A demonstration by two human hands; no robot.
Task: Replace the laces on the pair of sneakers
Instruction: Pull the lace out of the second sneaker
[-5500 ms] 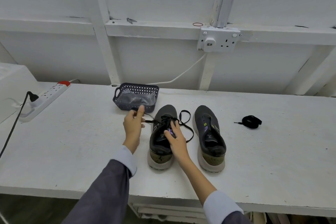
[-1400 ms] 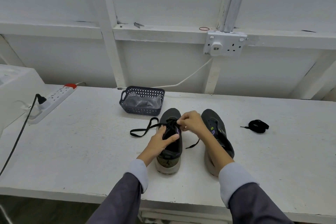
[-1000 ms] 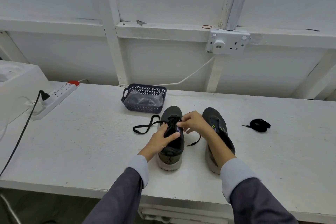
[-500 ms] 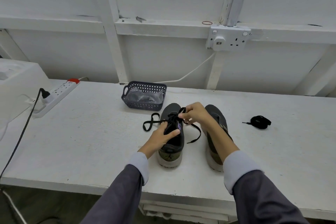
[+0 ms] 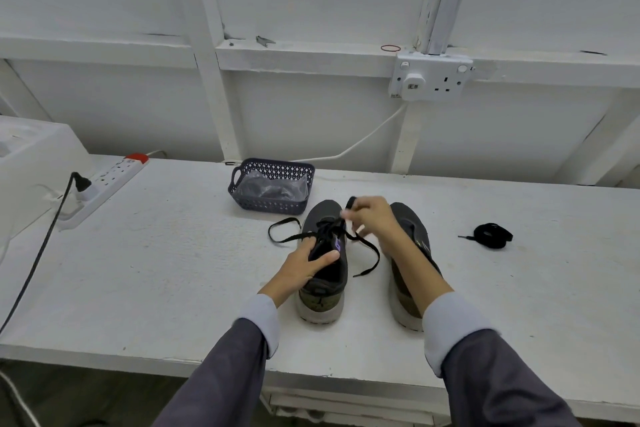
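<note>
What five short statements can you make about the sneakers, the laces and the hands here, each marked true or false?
1. The left hand grips the left sneaker. True.
2. The right hand rests flat on the table. False: it is raised above the left sneaker and pinches the black lace.
3. A bundled lace lies on the table to the right of the right sneaker. True.
4. The basket stands between the two sneakers. False: it stands behind the left sneaker, nearer the wall.
5. The power strip has nothing plugged in. False: a black plug sits in it.
</note>
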